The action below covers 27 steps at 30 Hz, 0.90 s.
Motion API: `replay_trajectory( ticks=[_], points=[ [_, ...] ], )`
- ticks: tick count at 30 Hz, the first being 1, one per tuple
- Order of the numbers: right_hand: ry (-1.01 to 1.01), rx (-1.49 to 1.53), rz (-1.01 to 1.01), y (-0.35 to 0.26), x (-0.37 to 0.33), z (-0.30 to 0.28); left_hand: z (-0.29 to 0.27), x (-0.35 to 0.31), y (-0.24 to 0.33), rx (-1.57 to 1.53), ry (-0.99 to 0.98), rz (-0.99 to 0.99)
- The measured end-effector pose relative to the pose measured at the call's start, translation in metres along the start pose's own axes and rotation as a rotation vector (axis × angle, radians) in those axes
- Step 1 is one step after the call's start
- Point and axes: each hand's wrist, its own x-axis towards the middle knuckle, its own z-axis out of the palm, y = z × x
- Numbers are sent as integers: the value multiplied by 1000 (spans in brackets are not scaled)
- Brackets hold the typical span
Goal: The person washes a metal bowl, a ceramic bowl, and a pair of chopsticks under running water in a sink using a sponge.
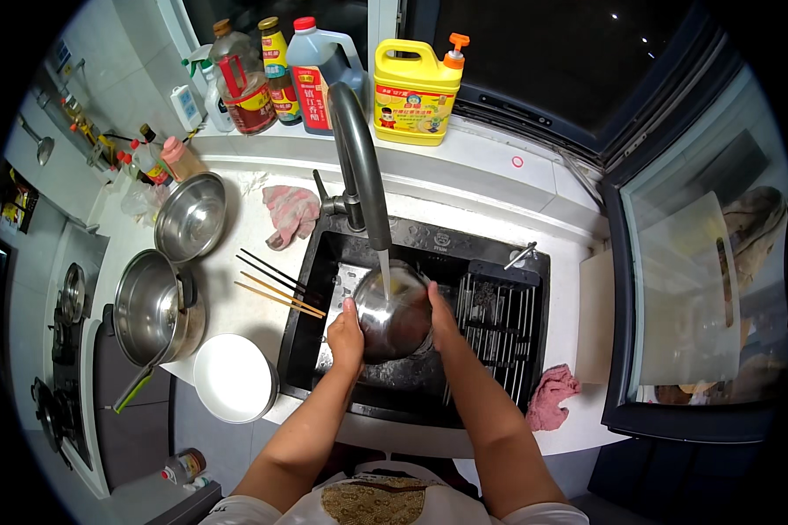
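A shiny stainless steel bowl [396, 325] is held over the black sink [296, 354], between my two hands. My left hand [346, 338] grips its left side with the thumb pointing up. On the opposite side my right hand [441, 317] is closed on the edge, its fingertips partly hidden. A stream of water [385, 276] runs from the dark curved faucet [363, 166] onto the bowl. Whether the bowl faces up or is turned over, I cannot tell. A metal drying rack [501, 346] fills the sink's right part.
Dark and tan chopsticks [278, 295] lie by the sink's left rim. Further left are a white bowl [234, 378], a steel pot [149, 306] and a steel basin [191, 219]. Pink cloths [291, 213] flank the sink. Bottles and a yellow jug [416, 92] line the sill.
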Motion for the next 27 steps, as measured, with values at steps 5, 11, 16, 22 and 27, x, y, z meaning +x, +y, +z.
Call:
replay_trajectory(
  ticks=[5, 11, 16, 22, 27],
  points=[
    [239, -114, -281, 64, -13, 11, 41, 11, 27, -488, -122, -272],
    [197, -635, -673, 10, -45, 50, 70, 27, 21, -282, -288, -320],
    [43, -550, -760, -4, -55, 65, 72, 48, 3, -408, -365, -479],
    [82, -934, -761, 21, -75, 44, 56, 44, 8, -516, 74, -653],
    [248, -809, -655, 37, -55, 22, 22, 15, -2, -584, 65, -704]
  ],
)
